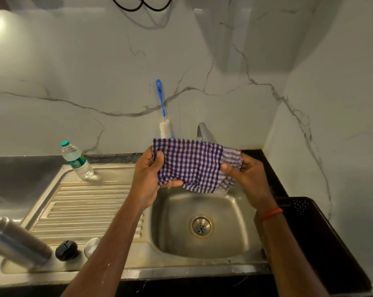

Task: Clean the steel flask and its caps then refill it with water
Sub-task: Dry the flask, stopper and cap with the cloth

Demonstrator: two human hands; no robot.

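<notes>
At frame centre, the left hand (151, 176) and right hand (245, 174) pinch a checked cloth (192, 163) spread above the sink (241, 249), likely readying it for wiping the steel flask (16, 243) at lower left.

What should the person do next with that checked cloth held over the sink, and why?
Probably carry the checked cloth, stretched between the left hand and right hand, over to the steel flask and wipe it. The flask stands open on the drainboard, its black cap and steel cap lie beside it, and the sink looks empty.
</notes>
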